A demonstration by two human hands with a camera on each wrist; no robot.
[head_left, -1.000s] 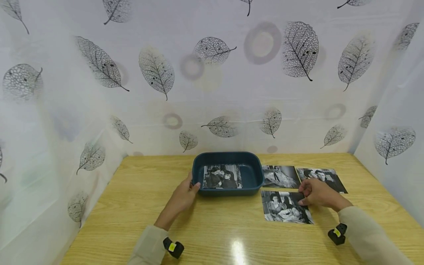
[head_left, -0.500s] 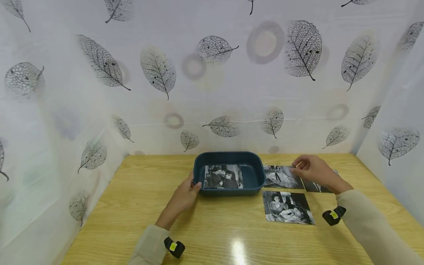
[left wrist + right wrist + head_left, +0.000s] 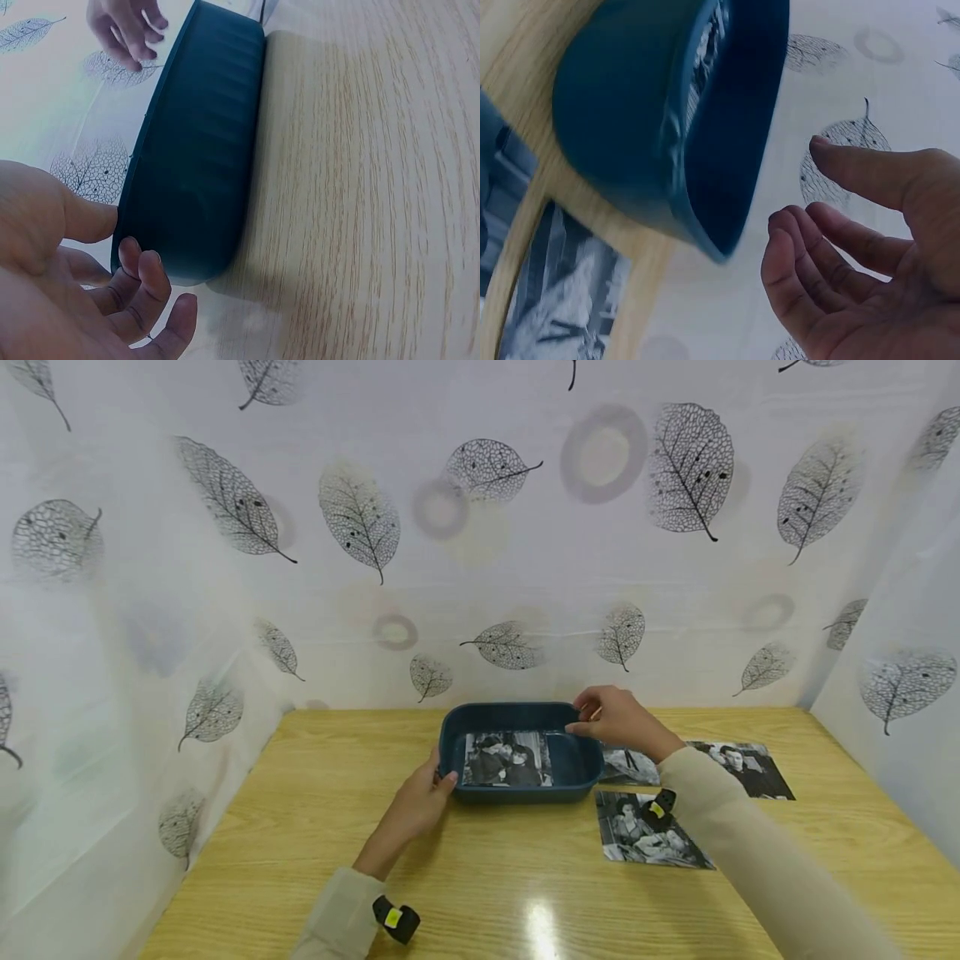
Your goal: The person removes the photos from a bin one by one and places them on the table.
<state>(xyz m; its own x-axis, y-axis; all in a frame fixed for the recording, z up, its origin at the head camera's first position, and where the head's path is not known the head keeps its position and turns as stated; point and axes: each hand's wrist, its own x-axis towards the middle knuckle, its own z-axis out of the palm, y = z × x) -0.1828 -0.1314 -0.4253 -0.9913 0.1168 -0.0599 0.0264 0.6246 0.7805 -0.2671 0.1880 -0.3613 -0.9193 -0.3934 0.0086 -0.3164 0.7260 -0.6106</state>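
Observation:
A dark blue rectangular tub (image 3: 525, 795) stands on the table with a black-and-white photo (image 3: 507, 760) lying inside. My left hand (image 3: 420, 799) grips the tub's left end; in the left wrist view the thumb meets the rim and the fingers curl by the outer wall. Over the tub's right end hovers my right hand (image 3: 621, 723). The right wrist view shows its fingers (image 3: 787, 285) loosely bent and apart from the thumb, with nothing between them. Beneath the right forearm lie two photos, one (image 3: 628, 768) beside the tub and one (image 3: 652, 843) nearer the front, both partly covered.
Another black-and-white photo (image 3: 742, 770) lies farther right on the wooden table (image 3: 315, 827). A white leaf-patterned curtain (image 3: 510, 560) hangs behind the table and along both sides. Each wrist carries a small black strap device (image 3: 396, 920).
My right hand has lifted from the front photo and moved left and back to the tub's right end. The left hand stays at the tub. The photos have not moved.

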